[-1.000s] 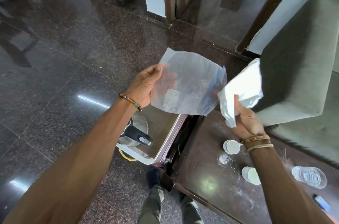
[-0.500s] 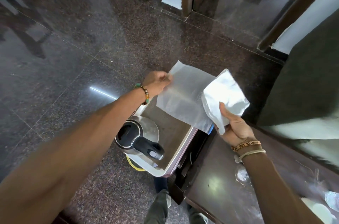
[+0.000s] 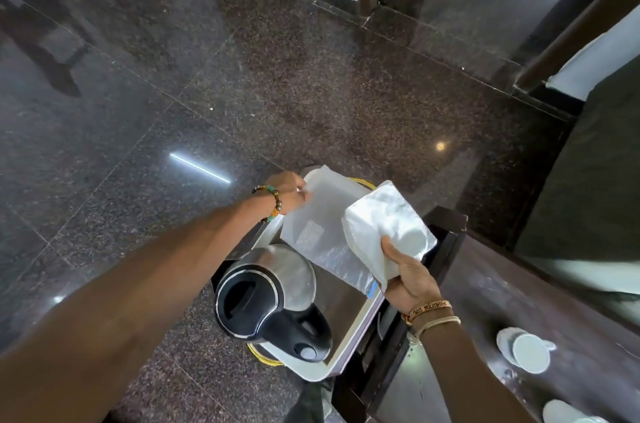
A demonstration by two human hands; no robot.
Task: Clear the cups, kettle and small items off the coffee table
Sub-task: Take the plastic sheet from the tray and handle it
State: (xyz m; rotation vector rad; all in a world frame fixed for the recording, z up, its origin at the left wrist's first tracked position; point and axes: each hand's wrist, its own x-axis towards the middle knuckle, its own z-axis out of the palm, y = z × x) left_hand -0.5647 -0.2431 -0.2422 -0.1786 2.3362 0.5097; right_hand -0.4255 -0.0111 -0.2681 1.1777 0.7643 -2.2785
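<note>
My left hand [image 3: 289,194] pinches the top corner of a clear bag [image 3: 320,232], fingers [image 3: 302,193] curled tight on the edge so the sheet hangs flat and I can steer it down. The bag hangs over the far half of the tray [image 3: 313,372]. I cannot tell whether its lower end already touches the tray.

My right hand [image 3: 410,278] grips a bunched wad of white tissue [image 3: 386,218], thumb pressed on top and the rest wrapped underneath. I hold the wad just beside the bag, overlapping its right edge, so that both loose bits go to the same place in one trip.

The kettle [image 3: 273,291] already stands upright in the near half of the tray, handle towards me, which leaves the far half free for flat, light things. The tray sits just off the end of the counter [image 3: 485,291], close enough to load without walking.

Two white cups [image 3: 528,351] remain on the counter near my right forearm, one nearer the edge [image 3: 568,414]. By my reckoning the job is about halfway, with the cups next once my hands are free.
</note>
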